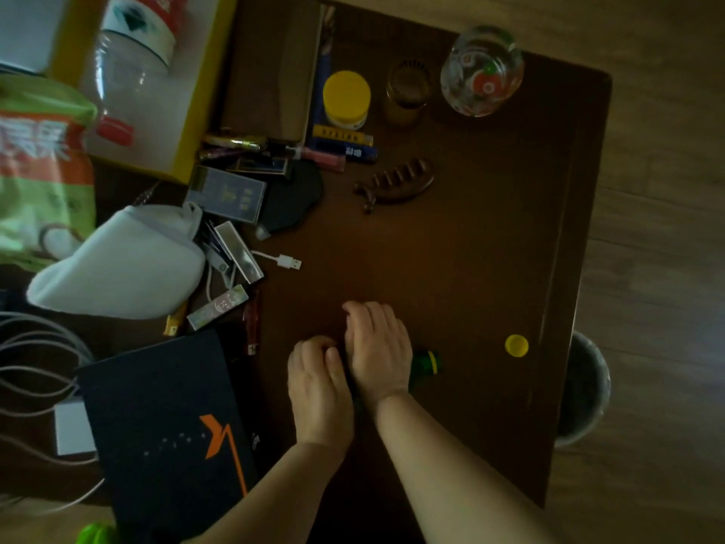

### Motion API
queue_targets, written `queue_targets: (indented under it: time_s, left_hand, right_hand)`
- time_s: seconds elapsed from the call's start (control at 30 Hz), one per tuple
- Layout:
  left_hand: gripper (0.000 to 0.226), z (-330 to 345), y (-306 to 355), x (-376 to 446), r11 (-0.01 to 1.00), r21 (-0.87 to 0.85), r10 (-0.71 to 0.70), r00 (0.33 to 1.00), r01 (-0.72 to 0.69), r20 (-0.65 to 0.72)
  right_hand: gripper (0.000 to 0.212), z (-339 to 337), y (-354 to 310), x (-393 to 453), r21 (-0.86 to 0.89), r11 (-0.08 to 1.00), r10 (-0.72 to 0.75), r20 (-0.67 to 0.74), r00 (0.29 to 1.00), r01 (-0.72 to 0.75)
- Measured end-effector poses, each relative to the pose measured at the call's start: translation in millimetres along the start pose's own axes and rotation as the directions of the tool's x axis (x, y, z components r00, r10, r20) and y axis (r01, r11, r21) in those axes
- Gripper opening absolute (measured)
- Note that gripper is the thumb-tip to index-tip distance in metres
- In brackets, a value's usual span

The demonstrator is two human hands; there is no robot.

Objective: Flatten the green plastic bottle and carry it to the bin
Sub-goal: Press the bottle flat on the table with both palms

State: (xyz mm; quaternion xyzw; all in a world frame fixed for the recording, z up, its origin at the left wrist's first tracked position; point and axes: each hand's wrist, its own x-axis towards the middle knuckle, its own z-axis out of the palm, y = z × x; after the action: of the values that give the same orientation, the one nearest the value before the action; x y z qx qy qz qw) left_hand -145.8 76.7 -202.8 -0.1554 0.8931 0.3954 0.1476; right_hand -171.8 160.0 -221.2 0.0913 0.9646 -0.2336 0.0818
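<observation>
The green plastic bottle [425,363] lies on its side on the dark wooden table [490,237], neck pointing right. Only its neck with a yellow ring shows; both hands cover the body. My right hand [378,347] rests palm down on the bottle, fingers curled. My left hand [319,386] lies beside it, on the bottle's left end, fingers curled under. The bottle's yellow cap [516,345] sits loose on the table to the right. A grey bin [586,390] stands on the floor past the table's right edge.
Clutter fills the table's left half: a black box [164,426], white pouch [117,265], small boxes, a USB cable [288,261]. At the back stand a yellow-lidded jar [346,98], a small glass [406,92], a patterned glass jar [482,70] and a wooden comb [396,182].
</observation>
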Motion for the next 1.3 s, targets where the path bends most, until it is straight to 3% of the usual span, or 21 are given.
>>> queue_targets:
  time_s: [0.1,0.2,0.37,0.47,0.57,0.67,0.73,0.83,1.03,1.13,1.3]
  left_hand:
    - [0.035,0,11,6,0.989,0.051,0.138,0.988,-0.142,0.075]
    - [0.064,4,21,5,0.967,0.188,0.151,0.981,-0.172,0.122]
    - [0.061,23,-6,10,0.953,0.157,0.237,0.961,-0.258,0.139]
    - [0.064,18,3,12,0.959,0.150,0.217,0.964,-0.240,0.155]
    - [0.068,8,9,12,0.948,0.178,0.236,0.958,-0.264,0.164]
    - [0.056,10,4,10,0.928,0.223,0.269,0.950,-0.300,0.156]
    - [0.049,12,-1,8,0.893,0.299,0.297,0.940,-0.336,0.170]
    - [0.051,16,-2,7,0.821,0.377,0.370,0.902,-0.429,0.222]
    - [0.050,25,-7,6,0.779,0.372,0.468,0.863,-0.504,0.188]
    - [0.051,34,-21,8,0.797,0.372,0.451,0.878,-0.476,0.160]
    - [0.052,18,7,6,0.820,0.368,0.390,0.899,-0.438,0.200]
  right_hand:
    - [0.025,3,4,0,-0.046,0.999,-0.018,0.048,0.999,0.020]
    - [0.027,1,2,0,-0.080,0.997,-0.013,0.038,0.999,0.016]
    - [0.038,23,13,0,-0.178,0.981,-0.079,0.020,0.997,0.081]
    - [0.038,10,6,6,-0.164,0.986,-0.012,0.078,0.997,0.025]
    - [0.035,-7,-5,11,-0.129,0.989,-0.042,0.238,0.970,0.075]
    - [0.043,-22,7,13,-0.203,0.952,-0.153,0.336,0.930,0.230]
    - [0.043,-30,18,10,-0.268,0.945,-0.117,0.259,0.959,0.188]
    - [0.037,-28,21,0,-0.211,0.976,-0.022,0.177,0.984,0.060]
    - [0.040,-6,17,-3,-0.125,0.992,0.011,0.048,0.999,-0.005]
    - [0.032,7,24,-2,-0.134,0.991,-0.025,0.031,0.999,0.029]
    - [0.032,-16,13,4,-0.081,0.997,0.001,0.180,0.984,0.014]
